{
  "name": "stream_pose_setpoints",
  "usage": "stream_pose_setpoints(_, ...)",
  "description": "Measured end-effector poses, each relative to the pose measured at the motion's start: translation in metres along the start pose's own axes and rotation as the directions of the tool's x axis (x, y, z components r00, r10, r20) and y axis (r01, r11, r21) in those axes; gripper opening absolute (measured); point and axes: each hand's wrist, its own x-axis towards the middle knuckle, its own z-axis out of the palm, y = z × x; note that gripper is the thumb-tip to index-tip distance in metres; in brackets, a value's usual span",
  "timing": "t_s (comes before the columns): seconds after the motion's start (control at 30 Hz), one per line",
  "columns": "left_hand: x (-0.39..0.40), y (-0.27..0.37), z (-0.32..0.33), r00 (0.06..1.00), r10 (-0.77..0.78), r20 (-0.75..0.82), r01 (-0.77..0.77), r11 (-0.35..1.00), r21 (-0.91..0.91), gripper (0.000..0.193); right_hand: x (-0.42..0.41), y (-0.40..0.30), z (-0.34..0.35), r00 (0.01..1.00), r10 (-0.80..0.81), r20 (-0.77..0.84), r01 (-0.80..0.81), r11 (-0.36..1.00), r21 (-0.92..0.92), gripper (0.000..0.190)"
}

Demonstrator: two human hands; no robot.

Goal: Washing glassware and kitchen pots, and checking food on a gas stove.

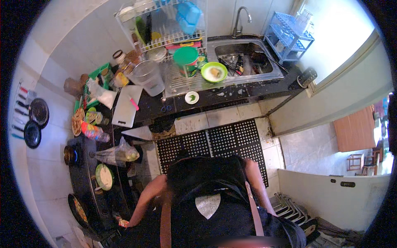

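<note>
My left hand (160,183) is beside the left of my black top, its fingers blurred and partly hidden by the cloth. At the right edge of the top is my right hand (250,166); its fingers do not show clearly. Whether either hand holds anything cannot be made out. Before me, a small white dish (192,98) with green leaves stands on the black counter (183,108). A green-rimmed bowl (214,72) with a pale piece in it rests by the sink (248,59). A white cutting board (127,107) carries a pink-handled knife (134,104).
Left, a plastic bag (119,153) hangs over the counter edge near a green bowl of white batter (104,176). A frying pan with food (78,207) and a lit burner (71,155) are farther left. Folded metal chairs (291,210) stand right, beside a door (335,195). Perforated mats (211,139) cover the floor.
</note>
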Motion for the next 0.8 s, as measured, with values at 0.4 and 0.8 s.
stream_pose_setpoints(0.4, 0.234, 0.135, -0.06, 0.894, 0.423, -0.147, -0.448, 0.859, -0.248, 0.028, 0.061, 0.161, -0.014, 0.941, 0.273, 0.201, -0.334, 0.851, 0.405, 0.038)
stream_pose_setpoints(0.8, 0.28, 0.282, -0.159, 0.87, 0.446, -0.21, -0.49, 0.834, -0.256, 0.023, 0.254, 0.134, -0.092, 0.987, 0.153, -0.038, -0.142, 0.968, 0.208, 0.025)
